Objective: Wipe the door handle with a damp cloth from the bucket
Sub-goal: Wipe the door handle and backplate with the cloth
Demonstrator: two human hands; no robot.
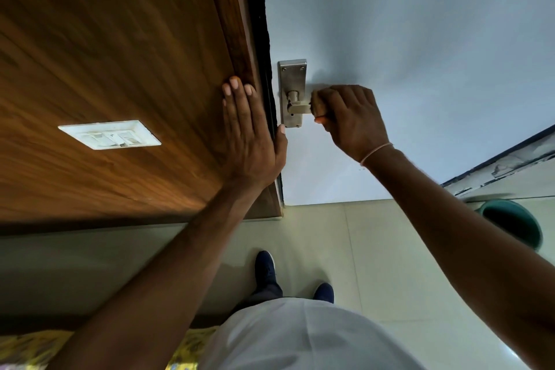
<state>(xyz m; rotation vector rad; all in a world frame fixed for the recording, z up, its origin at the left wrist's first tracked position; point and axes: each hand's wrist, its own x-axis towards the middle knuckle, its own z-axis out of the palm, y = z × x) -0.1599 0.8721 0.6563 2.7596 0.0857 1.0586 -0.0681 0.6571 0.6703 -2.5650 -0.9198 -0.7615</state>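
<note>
A steel door handle on a long steel backplate is fixed near the left edge of a pale blue-white door. My right hand is closed around a brownish cloth, which wraps the lever's outer end; only a small part of the cloth shows. My left hand lies flat, fingers apart, on the wooden frame beside the door's edge, its thumb reaching the bottom of the backplate. A green bucket stands on the floor at the right, partly behind my right forearm.
A wood-panelled wall with a white switch plate fills the left. Pale floor tiles lie below, with my dark blue shoes on them. Yellow patterned fabric shows at the bottom left.
</note>
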